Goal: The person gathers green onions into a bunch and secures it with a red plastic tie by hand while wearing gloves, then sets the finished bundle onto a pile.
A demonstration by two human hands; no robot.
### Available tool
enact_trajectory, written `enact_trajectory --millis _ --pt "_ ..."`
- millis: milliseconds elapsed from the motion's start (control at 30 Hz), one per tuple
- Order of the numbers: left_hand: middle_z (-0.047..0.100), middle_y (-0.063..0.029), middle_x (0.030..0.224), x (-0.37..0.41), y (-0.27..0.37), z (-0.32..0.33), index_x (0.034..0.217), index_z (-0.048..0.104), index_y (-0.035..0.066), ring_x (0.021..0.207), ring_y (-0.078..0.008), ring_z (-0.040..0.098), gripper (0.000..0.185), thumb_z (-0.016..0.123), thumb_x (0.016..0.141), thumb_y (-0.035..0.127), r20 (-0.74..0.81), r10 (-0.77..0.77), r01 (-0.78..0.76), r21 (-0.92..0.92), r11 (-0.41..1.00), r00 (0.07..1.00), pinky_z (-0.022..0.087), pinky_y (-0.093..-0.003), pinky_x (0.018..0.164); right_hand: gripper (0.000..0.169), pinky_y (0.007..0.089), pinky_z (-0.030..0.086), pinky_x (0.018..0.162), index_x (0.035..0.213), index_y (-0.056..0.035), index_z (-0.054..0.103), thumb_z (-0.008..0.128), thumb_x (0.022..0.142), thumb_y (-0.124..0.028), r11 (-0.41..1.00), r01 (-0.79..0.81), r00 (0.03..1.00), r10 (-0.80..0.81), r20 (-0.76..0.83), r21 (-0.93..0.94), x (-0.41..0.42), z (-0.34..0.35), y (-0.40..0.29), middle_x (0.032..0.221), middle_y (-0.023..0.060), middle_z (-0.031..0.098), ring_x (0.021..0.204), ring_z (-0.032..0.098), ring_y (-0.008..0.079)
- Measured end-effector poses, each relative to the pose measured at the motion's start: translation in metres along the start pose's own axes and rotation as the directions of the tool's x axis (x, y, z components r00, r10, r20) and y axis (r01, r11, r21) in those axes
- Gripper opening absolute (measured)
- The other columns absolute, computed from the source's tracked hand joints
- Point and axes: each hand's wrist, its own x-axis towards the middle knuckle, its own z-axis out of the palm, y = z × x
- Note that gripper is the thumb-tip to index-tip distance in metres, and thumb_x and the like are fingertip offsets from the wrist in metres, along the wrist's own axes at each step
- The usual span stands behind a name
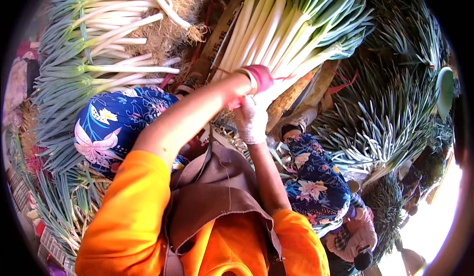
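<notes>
A bundle of long green onions [274,31] lies before me, white stalks towards me and green leaves fanning to the upper right. My left hand [259,79], in a pink glove, is curled over the lower white part of the stalks; its fingers are mostly hidden. Just below it, my right hand [253,118], in a whitish glove, is closed near the stalk ends, with a bit of pink tie [235,102] at its fingers. A thin red strand [285,78] crosses the stalks beside my left hand. The root ends are hidden or washed out by glare.
Loose green onions [111,28] with tangled roots [166,24] lie at left. Dark leafy piles [374,120] stand at right. Under the bundle are wooden pieces [290,94] and a red strip [342,85]. A co-worker [355,235] is at the lower right.
</notes>
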Motion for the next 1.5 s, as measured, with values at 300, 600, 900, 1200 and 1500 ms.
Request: enact_trajectory --millis 300,600,900,1200,1500 --pt "0.069 -0.0132 0.101 -0.037 0.042 0.02 0.103 0.069 0.003 0.093 -0.0286 0.067 0.023 0.062 0.085 0.015 -0.096 -0.036 0.066 0.323 0.944 0.995 0.055 -0.0409 0.074 0.031 0.0399 0.049 0.079 0.11 -0.004 0.055 0.052 0.088 -0.025 0.977 0.052 0.797 0.085 0.597 -0.208 0.032 0.039 -0.049 0.11 0.0164 0.061 0.099 0.061 0.0318" --pt "0.066 -0.0131 0.099 -0.025 0.031 0.051 0.103 0.067 0.003 0.091 -0.0234 0.064 0.027 0.059 0.089 0.025 -0.312 -0.245 0.25 -0.024 0.968 0.918 0.052 -0.0385 0.072 0.008 0.0356 0.053 0.061 0.081 -0.0055 0.063 0.061 0.08 -0.013 0.882 0.449 0.632 -0.198 0.75 -0.145 0.044 -0.101 -0.09 0.07 0.0082 0.061 0.065 0.063 0.0272" --pt "0.049 -0.0042 0.137 0.024 0.004 0.122 0.131 0.051 0.013 0.128 -0.0197 0.044 0.044 0.031 0.1 0.037 -0.28 0.183 -0.105 0.271 0.957 0.942 0.028 -0.0378 0.111 0.032 0.0426 0.053 0.074 0.092 -0.0069 0.067 0.056 0.086 -0.037 0.613 0.484 0.65 0.225 0.726 -0.624 0.154 0.008 -0.053 0.083 0.0181 0.067 0.08 0.067 0.0321" --pt "0.063 -0.006 0.07 -0.02 -0.02 0.057 0.073 0.064 0.008 0.066 -0.0179 0.061 0.032 0.062 0.09 0.035 -0.431 -0.155 -0.213 -0.687 0.694 0.889 0.05 -0.033 0.065 0.029 0.039 0.048 0.058 0.078 0.0014 0.066 0.057 0.086 -0.026 0.934 -0.26 0.966 0.25 -0.07 -0.245 0.06 -0.093 0.063 0.063 0.0159 0.06 0.057 0.061 0.0247" --pt "0.061 -0.0053 0.07 -0.02 -0.032 0.03 0.077 0.064 0.002 0.065 -0.0138 0.059 0.045 0.066 0.085 0.046 -0.164 -0.268 -0.125 -0.98 0.156 0.949 0.05 -0.0276 0.061 0.022 0.0283 0.046 0.053 0.085 -0.0027 0.063 0.068 0.087 -0.023 0.925 -0.35 0.85 0.38 -0.364 0.149 0.014 -0.056 0.03 0.062 0.003 0.056 0.054 0.052 0.0109"
